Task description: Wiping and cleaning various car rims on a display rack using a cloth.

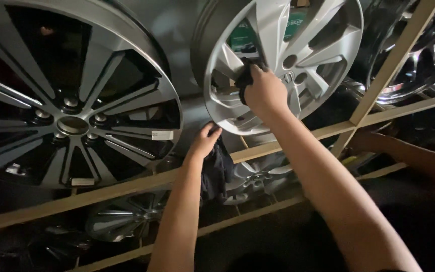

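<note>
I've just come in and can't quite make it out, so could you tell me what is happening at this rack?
A person is working on a silver alloy wheel standing on a wooden rack. The right hand presses a dark cloth against its spokes, while the left hand closes its grip on another dark rag at the rim's lower edge. A black-and-silver wheel stands beside it.

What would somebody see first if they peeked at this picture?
Probably the shiny silver wheel at the top middle, with the right hand pressing a dark cloth against its spokes. Next, the big black-and-silver wheel filling the left side, standing on a wooden rack rail. Just below the silver wheel, the left hand holds another dark rag that hangs down.
</note>
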